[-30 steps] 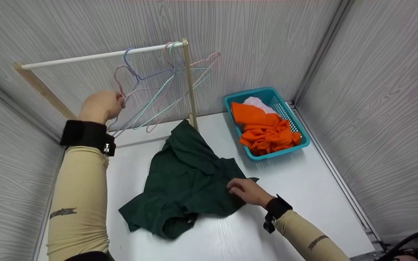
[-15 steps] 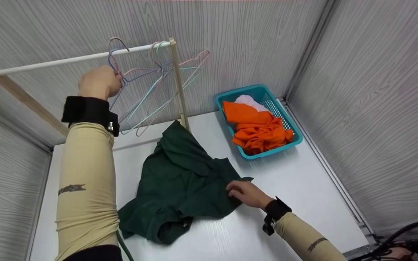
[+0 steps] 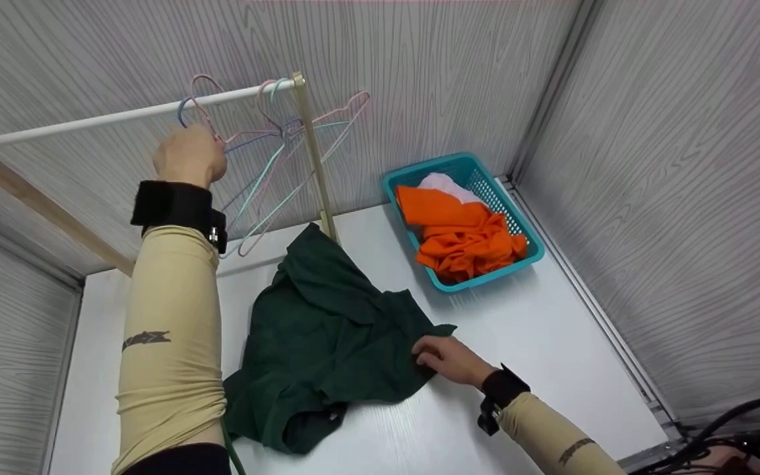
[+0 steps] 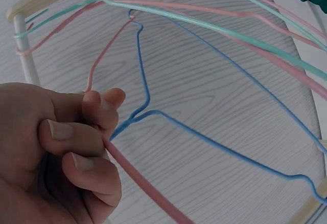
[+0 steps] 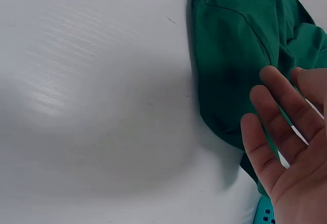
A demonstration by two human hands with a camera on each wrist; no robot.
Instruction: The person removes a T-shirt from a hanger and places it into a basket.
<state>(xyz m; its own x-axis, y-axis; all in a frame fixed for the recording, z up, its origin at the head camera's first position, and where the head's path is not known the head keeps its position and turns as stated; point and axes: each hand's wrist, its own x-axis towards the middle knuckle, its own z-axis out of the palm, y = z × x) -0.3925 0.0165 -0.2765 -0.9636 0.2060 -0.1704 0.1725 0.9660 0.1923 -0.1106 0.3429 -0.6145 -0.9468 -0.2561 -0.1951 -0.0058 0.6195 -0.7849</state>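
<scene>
My left hand (image 3: 190, 155) is raised at the rail (image 3: 103, 119) and pinches a pink wire hanger (image 4: 140, 175) near its neck. The hanger's hook arches over the rail. Right behind my fingers runs the twisted neck of a blue hanger (image 4: 214, 140), whose hook hangs on the same rail. Below the rack a dark green shirt (image 3: 327, 343) lies spread and creased on the white table. Over its right side my right hand (image 3: 449, 359) hovers with loosely bent fingers, nothing gripped; in the right wrist view the fingertips (image 5: 249, 121) overlap the green cloth.
A mint hanger (image 4: 219, 28) and another pink one hang by the rack's wooden right post (image 3: 314, 152). To the back right stands a teal basket (image 3: 492, 274) with orange cloth (image 3: 466, 244) and pale cloth (image 3: 443, 186). Walls stand behind and at both sides.
The left hand has lifted the pink hanger from below the rail until its hook came over it. The right hand stays at the shirt. The head view has shifted slightly.
</scene>
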